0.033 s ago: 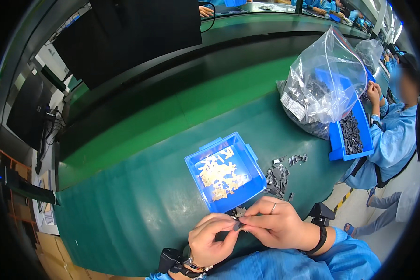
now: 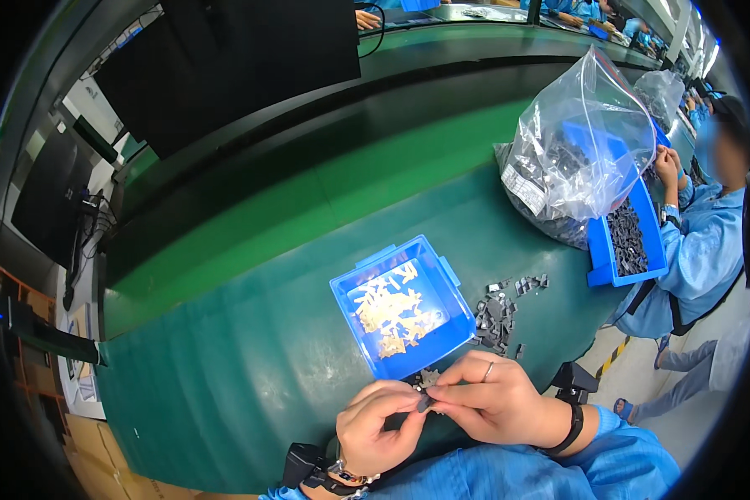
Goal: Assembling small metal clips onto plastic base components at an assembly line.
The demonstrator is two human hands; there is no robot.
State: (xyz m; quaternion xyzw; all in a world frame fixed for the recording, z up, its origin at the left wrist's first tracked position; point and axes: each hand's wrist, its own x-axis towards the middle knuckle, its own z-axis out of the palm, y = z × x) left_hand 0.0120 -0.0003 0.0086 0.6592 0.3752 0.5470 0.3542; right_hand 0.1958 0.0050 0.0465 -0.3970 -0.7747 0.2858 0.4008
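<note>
My left hand (image 2: 379, 429) and my right hand (image 2: 493, 400) meet at the near edge of the green table, fingertips almost touching. Between them is a small dark grey piece (image 2: 425, 402), pinched by the thumb and fingers of both hands. Its exact shape is partly covered by my fingers. Just beyond the fingertips, a few light and dark bits (image 2: 427, 377) lie on the table, half hidden. A blue bin (image 2: 417, 360) stands right behind my hands, with thin yellowish-white pieces (image 2: 387, 308) spread over its bottom. Right of it lies a loose pile of small dark grey pieces (image 2: 497, 321).
On the right stands a large clear plastic bag (image 2: 550, 179) of dark parts, against a second blue bin (image 2: 598, 271) filled with small dark pieces. A co-worker in a blue smock (image 2: 700, 237) works beside it. A big black panel (image 2: 233, 67) rises at the far left.
</note>
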